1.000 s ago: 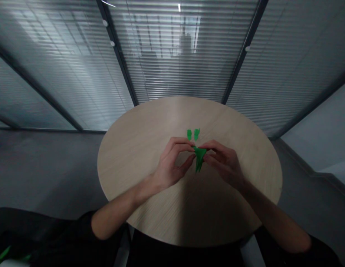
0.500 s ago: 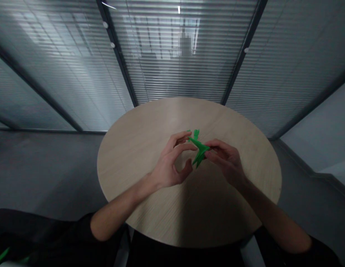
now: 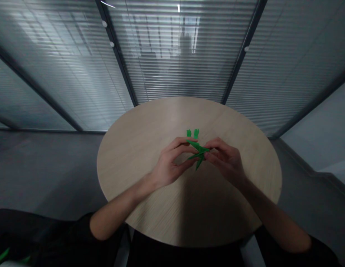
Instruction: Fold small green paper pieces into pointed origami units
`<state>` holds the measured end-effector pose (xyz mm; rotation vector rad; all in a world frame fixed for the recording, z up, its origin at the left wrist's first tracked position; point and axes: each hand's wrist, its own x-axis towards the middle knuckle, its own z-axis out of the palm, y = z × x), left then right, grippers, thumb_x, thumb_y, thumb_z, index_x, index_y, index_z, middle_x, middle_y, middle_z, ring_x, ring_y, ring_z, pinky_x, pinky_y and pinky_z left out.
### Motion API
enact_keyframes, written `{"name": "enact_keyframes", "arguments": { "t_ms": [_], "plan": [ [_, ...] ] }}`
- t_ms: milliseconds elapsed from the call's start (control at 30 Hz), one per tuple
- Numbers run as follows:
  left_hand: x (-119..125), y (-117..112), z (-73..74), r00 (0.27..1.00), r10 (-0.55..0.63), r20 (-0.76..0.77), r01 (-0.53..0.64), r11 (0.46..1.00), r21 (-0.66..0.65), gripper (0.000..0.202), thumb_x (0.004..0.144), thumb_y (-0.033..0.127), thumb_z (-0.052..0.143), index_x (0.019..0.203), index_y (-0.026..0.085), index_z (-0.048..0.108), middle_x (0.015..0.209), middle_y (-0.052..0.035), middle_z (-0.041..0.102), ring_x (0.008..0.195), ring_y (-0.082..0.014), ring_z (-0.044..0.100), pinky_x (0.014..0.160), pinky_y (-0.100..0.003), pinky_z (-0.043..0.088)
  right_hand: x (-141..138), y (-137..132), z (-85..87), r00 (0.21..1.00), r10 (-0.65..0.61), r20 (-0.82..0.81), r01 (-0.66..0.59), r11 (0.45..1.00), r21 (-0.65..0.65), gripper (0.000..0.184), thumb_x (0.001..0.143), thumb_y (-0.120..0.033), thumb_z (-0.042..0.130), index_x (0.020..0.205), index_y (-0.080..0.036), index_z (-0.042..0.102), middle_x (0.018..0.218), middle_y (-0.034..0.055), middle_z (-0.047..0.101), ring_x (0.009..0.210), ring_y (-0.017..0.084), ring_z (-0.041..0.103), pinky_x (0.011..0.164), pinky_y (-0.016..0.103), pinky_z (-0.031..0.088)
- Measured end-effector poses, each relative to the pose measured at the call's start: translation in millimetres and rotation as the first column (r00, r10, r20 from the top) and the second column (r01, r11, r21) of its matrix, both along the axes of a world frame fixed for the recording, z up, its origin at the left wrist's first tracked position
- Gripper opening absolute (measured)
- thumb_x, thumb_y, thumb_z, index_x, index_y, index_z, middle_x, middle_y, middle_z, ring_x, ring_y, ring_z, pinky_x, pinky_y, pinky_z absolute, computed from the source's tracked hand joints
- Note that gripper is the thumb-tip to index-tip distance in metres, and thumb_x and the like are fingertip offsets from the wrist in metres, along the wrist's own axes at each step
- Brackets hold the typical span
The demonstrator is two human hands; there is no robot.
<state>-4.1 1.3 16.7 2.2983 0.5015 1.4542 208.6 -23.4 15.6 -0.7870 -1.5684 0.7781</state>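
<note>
A green folded-paper piece (image 3: 200,150) with several pointed flaps is held above the middle of the round table. At its right end, the fingertips and thumb of my right hand (image 3: 229,159) pinch it. My left hand (image 3: 169,163) is on its other side, with thumb and index finger closed about a left-pointing flap and another finger at the upper flap. The exact contact of the left fingertips is partly hidden. Just beyond the hands stand two small green shapes, a left one (image 3: 189,132) and a right one (image 3: 196,132), that look like folded paper too.
The round wooden table (image 3: 133,137) is in front of me, its far edge near a glass wall with blinds (image 3: 178,81). At the bottom left, more green pointed pieces (image 3: 2,255) lie beside a dark surface.
My left thumb and fingers have closed in on the paper's left flaps. The flaps have spread apart, and the small left green shape is now uncovered. My right hand keeps its pinch.
</note>
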Motion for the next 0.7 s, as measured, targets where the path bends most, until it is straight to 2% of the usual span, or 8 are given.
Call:
{"name": "enact_keyframes", "arguments": {
  "t_ms": [200, 333, 467, 600, 700],
  "plan": [
    [-0.2, -1.7, 0.6, 0.999, 0.037, 0.037, -0.038, 0.999, 0.029, 0.015, 0.093, 0.012, 0.073, 0.106, 0.017, 0.072, 0.112, -0.0095, 0.072, 0.105, -0.0174, 0.071, 0.094, -0.034, 0.061, -0.6, -1.4, 2.6, 0.986, -0.04, 0.164, 0.006, 0.979, 0.201, 0.019, 0.091, -0.018, 0.071, 0.107, -0.027, 0.074, 0.101, 0.0038, 0.063, 0.083, 0.015, 0.064, 0.062, 0.024, 0.059],
    [1.2, -2.4, 0.8, 0.998, 0.034, 0.058, -0.035, 0.999, 0.005, 0.014, 0.094, 0.012, 0.071, 0.107, 0.018, 0.072, 0.114, -0.0097, 0.075, 0.106, -0.0179, 0.073, 0.095, -0.036, 0.062, -3.0, -2.8, 6.0, 0.966, -0.116, 0.23, 0.042, 0.951, 0.306, 0.022, 0.089, -0.016, 0.071, 0.108, -0.026, 0.073, 0.099, 0.0039, 0.064, 0.078, 0.015, 0.062, 0.056, 0.024, 0.056],
    [2.2, -3.9, 0.2, 0.997, 0.042, 0.068, -0.036, 0.996, -0.082, 0.012, 0.096, 0.015, 0.069, 0.106, 0.019, 0.073, 0.114, -0.0091, 0.076, 0.107, -0.0193, 0.073, 0.096, -0.039, 0.063, -5.5, -3.5, 7.3, 0.945, -0.208, 0.252, 0.105, 0.923, 0.369, 0.018, 0.09, -0.016, 0.071, 0.104, -0.025, 0.072, 0.094, 0.0023, 0.064, 0.066, 0.012, 0.058, 0.052, 0.025, 0.051],
    [1.3, -5.1, -1.0, 0.996, 0.029, 0.087, -0.014, 0.986, -0.168, 0.012, 0.096, 0.018, 0.069, 0.108, 0.02, 0.072, 0.113, -0.0092, 0.072, 0.102, -0.0177, 0.072, 0.08, -0.03, 0.067, -6.3, -2.9, 5.9, 0.931, -0.264, 0.252, 0.145, 0.902, 0.407, 0.014, 0.09, -0.014, 0.069, 0.1, -0.024, 0.072, 0.09, 0.0012, 0.062, 0.06, 0.01, 0.053, 0.053, 0.026, 0.049],
    [1.6, -4.9, -1.6, 0.994, 0.035, 0.107, -0.019, 0.989, -0.146, 0.01, 0.094, 0.018, 0.072, 0.104, 0.02, 0.072, 0.106, -0.0079, 0.073, 0.098, -0.0175, 0.072, 0.078, -0.029, 0.067, -6.2, -2.6, 5.5, 0.926, -0.279, 0.255, 0.156, 0.897, 0.414, 0.013, 0.09, -0.014, 0.068, 0.097, -0.024, 0.071, 0.088, 0.0005, 0.061, 0.059, 0.01, 0.053, 0.055, 0.027, 0.048]
  ]
}}
